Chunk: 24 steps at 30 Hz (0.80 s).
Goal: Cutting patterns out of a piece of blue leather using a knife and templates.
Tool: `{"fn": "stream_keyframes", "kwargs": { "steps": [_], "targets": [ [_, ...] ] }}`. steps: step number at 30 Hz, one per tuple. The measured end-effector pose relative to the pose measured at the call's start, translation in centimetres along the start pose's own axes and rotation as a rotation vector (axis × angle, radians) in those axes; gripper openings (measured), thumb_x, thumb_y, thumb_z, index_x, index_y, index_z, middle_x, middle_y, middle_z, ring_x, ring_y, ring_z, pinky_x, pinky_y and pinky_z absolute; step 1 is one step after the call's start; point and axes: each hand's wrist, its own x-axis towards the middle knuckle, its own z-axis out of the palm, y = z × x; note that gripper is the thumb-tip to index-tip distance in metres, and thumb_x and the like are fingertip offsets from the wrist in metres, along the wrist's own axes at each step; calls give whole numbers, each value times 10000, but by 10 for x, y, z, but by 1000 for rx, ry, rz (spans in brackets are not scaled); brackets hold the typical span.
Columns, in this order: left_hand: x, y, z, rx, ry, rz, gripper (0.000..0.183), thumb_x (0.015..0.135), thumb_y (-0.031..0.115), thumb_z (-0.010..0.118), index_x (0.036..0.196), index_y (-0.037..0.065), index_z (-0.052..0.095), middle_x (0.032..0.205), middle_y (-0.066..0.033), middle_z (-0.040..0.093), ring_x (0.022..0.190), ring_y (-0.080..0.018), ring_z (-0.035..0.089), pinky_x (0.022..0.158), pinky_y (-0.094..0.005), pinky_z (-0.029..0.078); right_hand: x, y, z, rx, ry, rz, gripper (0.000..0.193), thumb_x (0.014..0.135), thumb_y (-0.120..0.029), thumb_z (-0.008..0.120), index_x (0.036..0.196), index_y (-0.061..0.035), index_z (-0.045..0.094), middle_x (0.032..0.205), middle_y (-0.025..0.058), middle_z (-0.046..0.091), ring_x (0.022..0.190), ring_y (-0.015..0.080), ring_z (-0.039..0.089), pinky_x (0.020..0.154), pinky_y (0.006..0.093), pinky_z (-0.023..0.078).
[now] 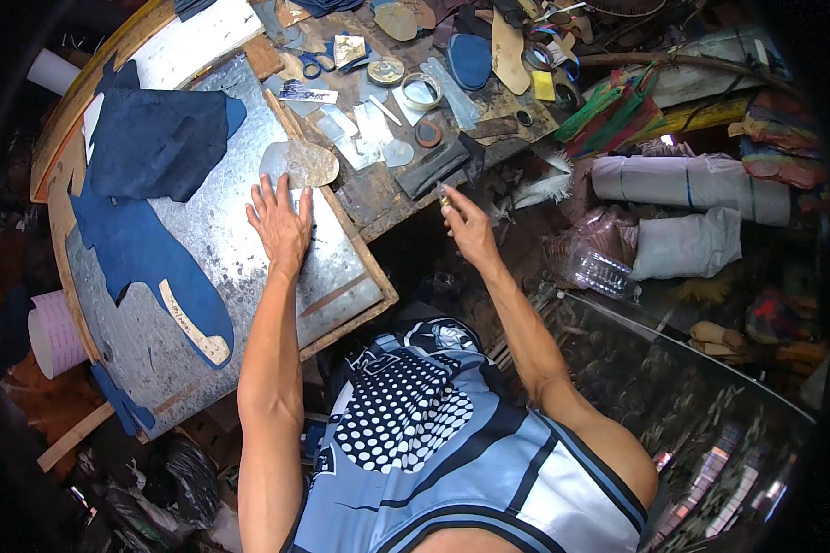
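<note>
My left hand [283,224] lies with fingers spread on a metal-topped board [240,244]. Its fingertips touch a rounded, translucent tan template [302,165] at the board's right edge. My right hand [470,230] is closed around a small tool [444,196] with a brass-coloured part, its exact kind unclear. The tool's tip is close to a dark flat block [433,170] on the workbench's near edge. Left of my left hand lie a dark blue leather piece [161,143] and a longer blue one [120,235], with a curved cream template [192,323] on top.
On the workbench [369,207] are scissors [317,64], a tape roll [420,91], a round tin [385,70], a blue sole-shaped piece [469,62] and a yellow block [543,86]. Wrapped rolls [692,184] and a white sack [687,244] lie to the right.
</note>
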Motion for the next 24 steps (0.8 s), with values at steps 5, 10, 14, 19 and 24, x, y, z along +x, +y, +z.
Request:
{"fn": "stream_keyframes", "kwargs": {
  "steps": [5,10,14,19,24],
  "targets": [
    [1,0,1,3,-5,-1,550,981,460,501,1393,95,504,1547,-220,339,1441,-424,260,1164,-588,162,18,15,1,-87,69,-77,374,972,-123,553,1321,7,581,1294,207,632,1215,300,610,991,354,475],
    [-2,-1,0,19,16,4,547,979,458,505,1390,96,508,1540,-221,349,1438,-424,265,1164,-588,164,33,19,-5,-242,232,-252,340,963,-122,564,1271,10,621,1128,241,685,1053,331,678,890,377,515],
    [0,0,-1,7,12,4,550,978,457,509,1392,94,508,1535,-222,355,1437,-425,268,1163,-588,168,14,6,7,-399,22,-203,323,953,-107,572,1253,-9,642,1030,242,698,930,340,691,816,379,523],
    [0,0,-1,-6,10,5,563,978,467,509,1399,93,502,1536,-223,352,1436,-430,266,1163,-594,163,28,24,4,-266,156,-275,322,949,-114,592,1258,-43,643,968,254,679,877,367,683,763,419,524],
    [1,1,0,-14,2,-4,569,980,471,503,1402,90,499,1542,-223,343,1440,-430,258,1166,-593,159,28,2,-3,-251,196,-218,305,940,-93,602,1223,7,656,1139,227,689,1076,298,682,885,322,521]
  ]
}}
